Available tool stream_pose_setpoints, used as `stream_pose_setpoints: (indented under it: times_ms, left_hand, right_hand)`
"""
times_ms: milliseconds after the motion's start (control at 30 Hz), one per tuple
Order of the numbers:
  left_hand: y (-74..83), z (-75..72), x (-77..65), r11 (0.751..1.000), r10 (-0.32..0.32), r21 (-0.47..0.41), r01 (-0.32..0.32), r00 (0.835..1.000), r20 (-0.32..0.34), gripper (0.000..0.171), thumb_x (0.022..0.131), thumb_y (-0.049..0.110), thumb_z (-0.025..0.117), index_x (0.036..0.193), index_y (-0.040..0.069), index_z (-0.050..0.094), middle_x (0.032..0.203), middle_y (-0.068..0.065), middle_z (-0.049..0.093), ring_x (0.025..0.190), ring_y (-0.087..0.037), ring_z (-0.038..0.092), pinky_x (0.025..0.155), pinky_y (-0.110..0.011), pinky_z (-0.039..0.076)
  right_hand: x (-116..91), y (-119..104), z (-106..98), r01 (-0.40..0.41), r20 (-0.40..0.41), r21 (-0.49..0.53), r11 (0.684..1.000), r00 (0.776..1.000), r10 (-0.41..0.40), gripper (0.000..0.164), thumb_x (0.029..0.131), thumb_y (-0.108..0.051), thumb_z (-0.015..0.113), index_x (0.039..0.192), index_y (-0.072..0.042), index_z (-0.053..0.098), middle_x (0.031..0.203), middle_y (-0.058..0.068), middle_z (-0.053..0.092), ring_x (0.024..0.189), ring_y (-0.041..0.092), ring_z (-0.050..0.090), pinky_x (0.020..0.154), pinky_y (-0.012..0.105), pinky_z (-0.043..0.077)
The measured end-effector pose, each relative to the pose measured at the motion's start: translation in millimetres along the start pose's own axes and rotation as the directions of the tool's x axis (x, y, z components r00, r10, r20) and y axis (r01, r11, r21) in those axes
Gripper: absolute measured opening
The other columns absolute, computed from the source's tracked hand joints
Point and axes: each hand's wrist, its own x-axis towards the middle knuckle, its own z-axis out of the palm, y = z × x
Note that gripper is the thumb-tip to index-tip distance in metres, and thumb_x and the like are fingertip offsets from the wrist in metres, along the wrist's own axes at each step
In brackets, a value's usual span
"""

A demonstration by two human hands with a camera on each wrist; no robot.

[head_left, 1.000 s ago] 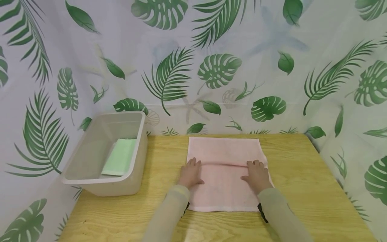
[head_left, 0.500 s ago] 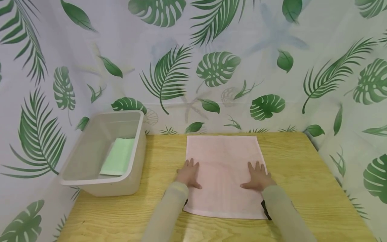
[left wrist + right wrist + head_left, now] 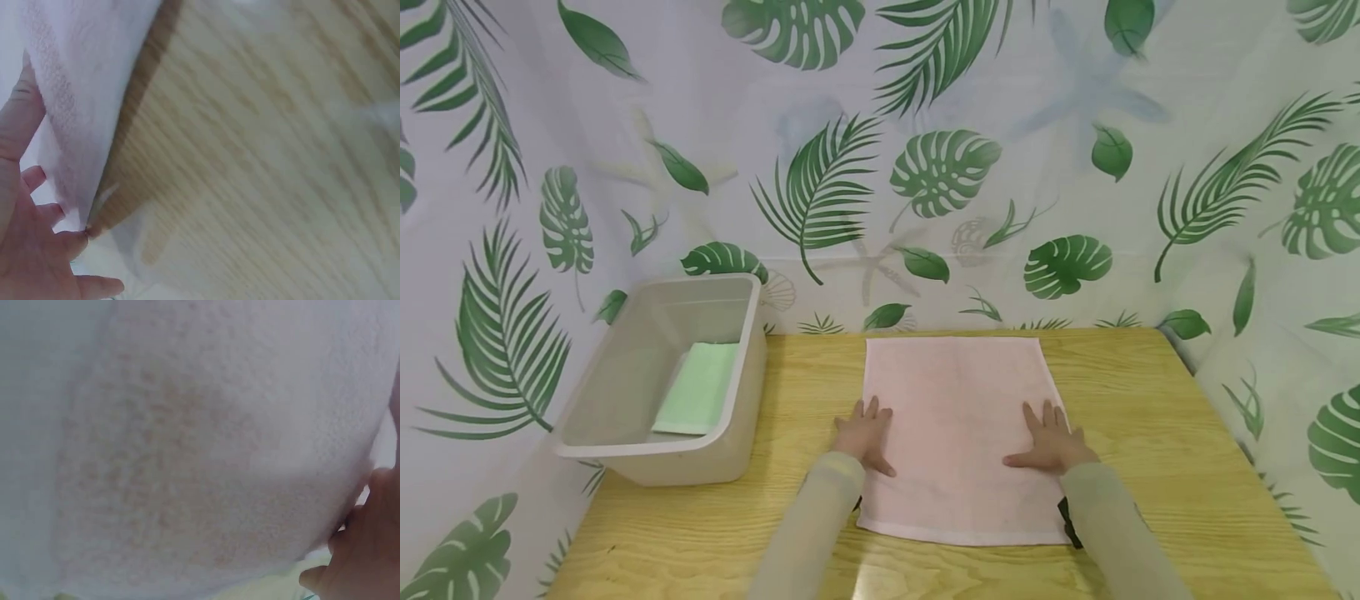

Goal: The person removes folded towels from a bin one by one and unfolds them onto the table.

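A pink towel (image 3: 955, 417) lies spread flat on the wooden table, with pale edging along its near and far sides. My left hand (image 3: 864, 435) rests on its left edge, fingers spread and pointing away from me. On the right edge lies my right hand (image 3: 1049, 438), fingers also spread, thumb turned inward. In the left wrist view the left hand (image 3: 37, 237) touches the towel's border (image 3: 94, 125) beside bare wood. Towel cloth (image 3: 187, 456) fills most of the right wrist view, with part of the right hand (image 3: 369, 544) at its right side.
A whitish plastic bin (image 3: 745, 400) stands at the left of the table (image 3: 1157, 467), with a folded green towel (image 3: 700, 387) inside it. A leaf-patterned curtain (image 3: 835, 83) hangs behind the table and along both sides.
The crosswise fold in the pink towel has been smoothed out, and its near edge now lies closer to me. Both hands have flattened and moved slightly apart.
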Motion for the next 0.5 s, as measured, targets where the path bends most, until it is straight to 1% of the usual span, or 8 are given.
stream_pose_setpoints:
  times_ms: [67,133,200,233,300,367,433,500]
  left_hand:
    - [0.4,0.5,-0.2,1.0,0.001,0.022,-0.001,1.0,-0.009,0.101,0.054,0.05,0.076,0.138,0.014,0.031,0.144,-0.014,0.019,0.13,-0.034,0.015,0.092,-0.062,0.023]
    - [1.2,0.8,-0.8,0.999,-0.001,0.052,0.002,1.0,-0.017,0.101,0.054,0.051,0.075,0.138,0.014,0.032,0.143,-0.014,0.021,0.13,-0.033,0.017,0.093,-0.062,0.022]
    - [1.4,2.1,-1.1,0.995,0.006,0.098,-0.005,1.0,-0.013,0.098,0.057,0.052,0.073,0.137,0.013,0.033,0.143,-0.014,0.023,0.13,-0.031,0.019,0.092,-0.062,0.023]
    - [1.3,2.9,-1.2,0.993,0.013,0.12,-0.012,1.0,-0.007,0.095,0.06,0.053,0.071,0.137,0.012,0.034,0.142,-0.014,0.024,0.13,-0.029,0.02,0.093,-0.061,0.023]
    - [-0.2,4.3,-1.9,0.99,0.035,0.139,-0.037,0.999,0.013,0.09,0.066,0.056,0.066,0.137,0.01,0.034,0.142,-0.013,0.024,0.13,-0.027,0.02,0.093,-0.061,0.022]
    - [-3.4,6.3,-3.3,0.986,0.062,0.153,-0.069,0.997,0.046,0.091,0.068,0.06,0.062,0.137,0.009,0.033,0.143,-0.013,0.022,0.131,-0.025,0.019,0.095,-0.061,0.02]
    - [-7.1,7.5,-5.6,0.984,0.083,0.151,-0.094,0.994,0.076,0.096,0.065,0.064,0.06,0.138,0.008,0.03,0.144,-0.012,0.019,0.131,-0.024,0.016,0.096,-0.061,0.017]
    - [-10.4,8.5,-9.0,0.984,0.099,0.139,-0.112,0.99,0.097,0.105,0.059,0.065,0.063,0.139,0.008,0.027,0.145,-0.011,0.016,0.132,-0.023,0.013,0.096,-0.061,0.015]
  right_hand:
    - [0,-2,1,0.008,-0.028,-0.027,1.0,1.0,-0.009,0.113,0.066,-0.065,0.06,0.138,0.008,0.009,0.137,0.038,-0.005,0.124,0.051,-0.005,0.091,0.067,-0.001]
    - [-2,-6,2,0.011,-0.063,-0.075,0.997,0.998,-0.016,0.11,0.069,-0.062,0.059,0.136,0.011,0.012,0.136,0.038,0.0,0.124,0.051,0.0,0.094,0.065,0.002]
    - [-5,-12,4,0.012,-0.094,-0.129,0.992,0.995,-0.024,0.105,0.073,-0.059,0.058,0.133,0.015,0.016,0.135,0.04,0.006,0.124,0.051,0.006,0.095,0.063,0.006]
    - [-8,-15,5,0.009,-0.099,-0.145,0.989,0.995,-0.024,0.103,0.074,-0.058,0.058,0.132,0.017,0.017,0.134,0.041,0.008,0.123,0.051,0.008,0.095,0.062,0.008]
    - [-14,-19,7,-0.001,-0.083,-0.151,0.989,0.996,-0.012,0.102,0.076,-0.057,0.056,0.131,0.019,0.016,0.133,0.042,0.009,0.123,0.052,0.009,0.095,0.063,0.01]
    - [-20,-20,10,-0.011,-0.044,-0.137,0.991,0.999,0.005,0.107,0.074,-0.06,0.056,0.13,0.02,0.015,0.131,0.044,0.008,0.122,0.053,0.009,0.095,0.063,0.011]
    - [-26,-20,13,-0.021,0.003,-0.102,0.995,1.0,0.022,0.114,0.069,-0.063,0.058,0.13,0.022,0.011,0.131,0.045,0.004,0.121,0.054,0.005,0.094,0.063,0.009]
    - [-30,-18,15,-0.026,0.033,-0.07,0.997,0.999,0.028,0.122,0.064,-0.065,0.061,0.129,0.023,0.008,0.13,0.046,0.0,0.121,0.055,0.001,0.094,0.064,0.007]
